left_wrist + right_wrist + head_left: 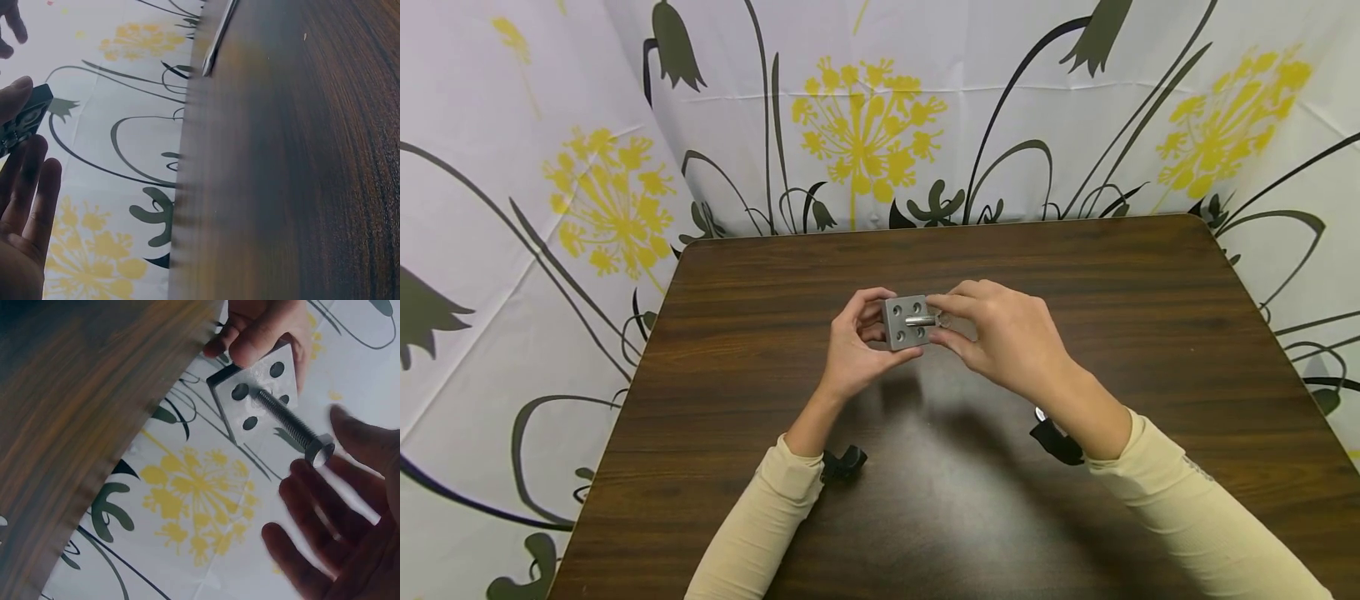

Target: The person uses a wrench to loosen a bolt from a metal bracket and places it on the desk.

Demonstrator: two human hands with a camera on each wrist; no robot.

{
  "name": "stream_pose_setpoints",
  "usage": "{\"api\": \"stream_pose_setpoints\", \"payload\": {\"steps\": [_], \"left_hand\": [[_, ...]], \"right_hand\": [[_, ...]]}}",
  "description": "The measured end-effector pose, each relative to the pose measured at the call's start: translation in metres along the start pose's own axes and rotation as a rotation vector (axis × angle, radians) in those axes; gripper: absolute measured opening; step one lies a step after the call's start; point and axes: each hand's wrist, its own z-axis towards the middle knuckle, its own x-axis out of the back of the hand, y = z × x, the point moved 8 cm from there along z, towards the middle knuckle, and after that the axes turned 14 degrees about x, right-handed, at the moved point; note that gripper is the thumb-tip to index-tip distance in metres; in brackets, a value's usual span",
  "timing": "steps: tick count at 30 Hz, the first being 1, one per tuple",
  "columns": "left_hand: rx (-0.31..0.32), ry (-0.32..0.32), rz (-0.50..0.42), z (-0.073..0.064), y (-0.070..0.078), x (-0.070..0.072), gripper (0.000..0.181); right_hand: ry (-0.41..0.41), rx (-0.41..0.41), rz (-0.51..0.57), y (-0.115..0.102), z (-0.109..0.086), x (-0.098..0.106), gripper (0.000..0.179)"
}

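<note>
My left hand (855, 346) grips a grey metal block (896, 340) by its edges, thumb along the near side and fingers behind. Several round holes surround the middle of the block's face. A silver hex-head bolt (289, 420) stands out from that middle, its thread partly showing in the right wrist view. Around the bolt's head is my right hand (1011, 333), with thumb and index finger spread either side and a gap between thumb and head. The left wrist view shows the block's dark edge between left thumb and fingers, and no bolt.
Both hands are raised over a dark wood-grain table (737, 400). A slim metal tool (219, 40) lies on it. Black wrist cameras (844, 463) sit below the wrists. A white curtain (730, 125) with yellow and grey flowers hangs behind the table's far edge.
</note>
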Motion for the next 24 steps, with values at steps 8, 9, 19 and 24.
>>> {"api": "stream_pose_setpoints", "payload": {"steps": [8,9,19,24], "left_hand": [[0.011,0.003,0.002,0.0,0.0,0.0,0.072],[0.012,0.002,0.001,0.0,-0.001,0.0,0.072],[0.004,0.011,0.011,0.0,0.0,0.001,0.071],[0.009,0.004,0.002,0.0,0.0,0.0,0.071]], "right_hand": [[-0.033,-0.079,0.042,0.004,-0.001,-0.004,0.02],[-0.028,-0.053,0.035,0.002,-0.001,-0.004,0.02],[-0.018,-0.093,0.013,0.004,-0.003,-0.004,0.024],[0.003,0.022,-0.003,-0.003,-0.001,-0.002,0.027]]}}
